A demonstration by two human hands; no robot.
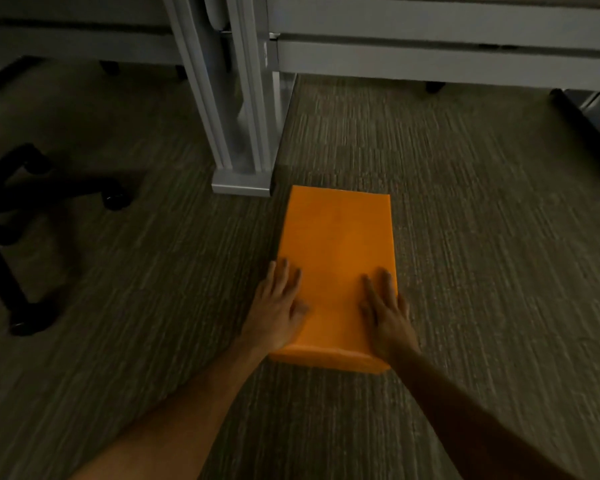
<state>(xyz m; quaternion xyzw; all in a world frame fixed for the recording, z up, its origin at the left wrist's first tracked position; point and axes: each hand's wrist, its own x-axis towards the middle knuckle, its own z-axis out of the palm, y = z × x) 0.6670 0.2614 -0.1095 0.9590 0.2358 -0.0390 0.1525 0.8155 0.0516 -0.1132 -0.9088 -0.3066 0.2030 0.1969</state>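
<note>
Left hand (278,306) and right hand (385,313) lie flat, fingers straight, on orange box's (336,244) near end on the carpet floor (482,237); nothing gripped or lifted yet.

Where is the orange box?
In the head view, the orange box lies mid-frame on the carpet by the grey desk leg, left hand and right hand resting on its near end.

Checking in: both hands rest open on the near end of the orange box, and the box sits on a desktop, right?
Not quite. The head view shows the orange box lying on the carpet, just short of the grey desk leg, not on a desktop. The left hand and right hand do rest open on its near end.
</note>
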